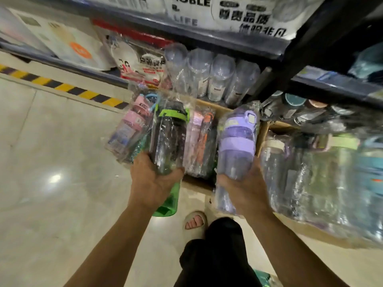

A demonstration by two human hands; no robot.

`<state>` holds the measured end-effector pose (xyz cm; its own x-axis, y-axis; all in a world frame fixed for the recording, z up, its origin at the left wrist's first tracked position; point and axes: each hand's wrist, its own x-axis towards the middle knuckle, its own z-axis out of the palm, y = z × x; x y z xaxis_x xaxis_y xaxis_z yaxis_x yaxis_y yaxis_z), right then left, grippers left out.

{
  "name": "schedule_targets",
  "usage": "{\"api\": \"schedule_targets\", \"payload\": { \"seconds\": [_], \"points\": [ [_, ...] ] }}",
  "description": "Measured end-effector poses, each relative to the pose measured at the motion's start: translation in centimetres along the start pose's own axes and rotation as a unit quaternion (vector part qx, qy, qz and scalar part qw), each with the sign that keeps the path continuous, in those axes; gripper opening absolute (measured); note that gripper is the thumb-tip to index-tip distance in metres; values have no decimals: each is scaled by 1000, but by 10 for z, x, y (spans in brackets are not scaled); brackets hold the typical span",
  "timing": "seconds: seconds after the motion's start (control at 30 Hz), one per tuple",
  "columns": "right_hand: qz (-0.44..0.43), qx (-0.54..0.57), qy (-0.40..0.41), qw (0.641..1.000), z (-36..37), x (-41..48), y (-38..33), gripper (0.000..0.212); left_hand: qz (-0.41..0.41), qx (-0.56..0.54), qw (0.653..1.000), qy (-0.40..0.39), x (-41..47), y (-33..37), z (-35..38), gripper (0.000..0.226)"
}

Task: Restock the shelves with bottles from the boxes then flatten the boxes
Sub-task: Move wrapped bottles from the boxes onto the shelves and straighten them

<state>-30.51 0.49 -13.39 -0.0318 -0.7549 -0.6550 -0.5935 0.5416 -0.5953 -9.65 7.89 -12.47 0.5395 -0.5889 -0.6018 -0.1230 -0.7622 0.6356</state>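
Two bottles mid-restock: left hand [153, 183] clamps the green bottle [167, 137], right hand [244, 189] the purple bottle [236, 146]; next move should seat both on the shelf [238, 45].

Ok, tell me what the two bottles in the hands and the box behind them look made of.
Green bottle: translucent glossy plastic, by its see-through tinted base, in crinkly clear film. Purple bottle: likely plastic too, frosted body, opaque matte lid, same glinting film. Box: brown matte cardboard, seen at its bare edge.
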Motion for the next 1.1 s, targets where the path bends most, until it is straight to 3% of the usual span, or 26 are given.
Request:
{"api": "schedule_targets", "payload": {
  "seconds": [0.1, 0.23, 0.57, 0.73, 0.87, 1.1],
  "points": [
    [-10, 28, -21, 999, -39, -57, -37, 89, 32, -22, 999, 11, -61, 36, -27, 70],
    [-96, 145, -62, 983, -108, -147, -90, 74, 99, -43, 993, 45, -163, 103, -72, 49],
    [-329, 155, -3, 932, -258, -353, -223, 78, 244, -79, 963, 77, -339, 245, -185, 56],
    [-429, 137, 44, 892, -322, -414, -263, 78, 333, -123, 932, 72, -400, 320, -217, 85],
    [-496, 145, 72, 853, -369, -448, -290, 80, 400, -143, 902, 76, -443, 380, -228, 66],
    [-590, 152, 139, 781, -461, -468, -322, 85, 501, -168, 845, 83, -500, 481, -214, 69]
  ]
}}
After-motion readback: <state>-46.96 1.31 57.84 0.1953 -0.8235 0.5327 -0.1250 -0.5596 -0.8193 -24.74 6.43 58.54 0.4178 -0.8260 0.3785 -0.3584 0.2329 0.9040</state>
